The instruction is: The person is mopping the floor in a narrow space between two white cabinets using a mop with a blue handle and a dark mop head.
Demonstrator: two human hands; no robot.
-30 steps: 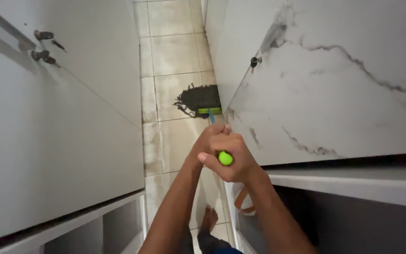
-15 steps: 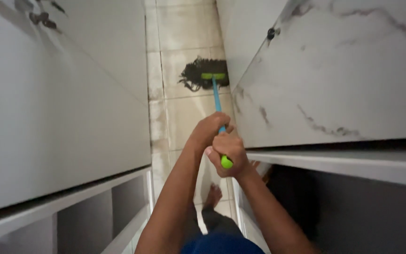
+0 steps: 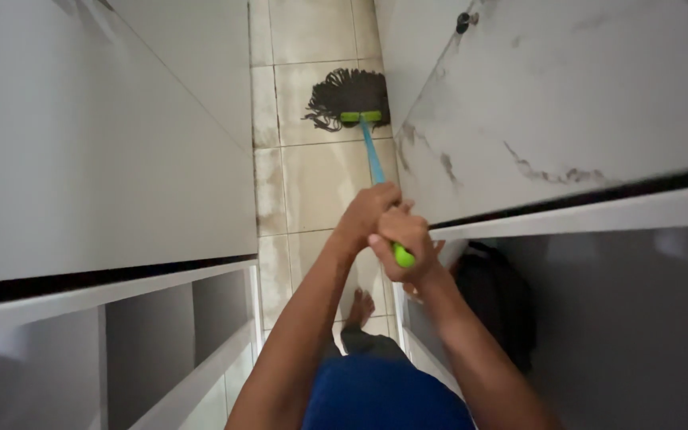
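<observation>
I hold a mop with a light blue handle (image 3: 373, 159) and a green end grip. My left hand (image 3: 366, 213) is wrapped round the handle just above my right hand (image 3: 402, 239), which grips the green end. The dark stringy mop head (image 3: 348, 97), on a green bar, rests on the beige tiled floor (image 3: 320, 183) ahead of me, close to the right counter's base.
I stand in a narrow aisle. A plain white counter (image 3: 81, 159) with open shelves below runs along the left. A marble-patterned white counter (image 3: 567, 103) is on the right, with a dark bag (image 3: 495, 302) under it. My bare foot (image 3: 361, 306) shows below.
The mop head has slid along the floor near the right counter, and both hands stayed on the handle. My view has tilted down, showing more of the shelves.
</observation>
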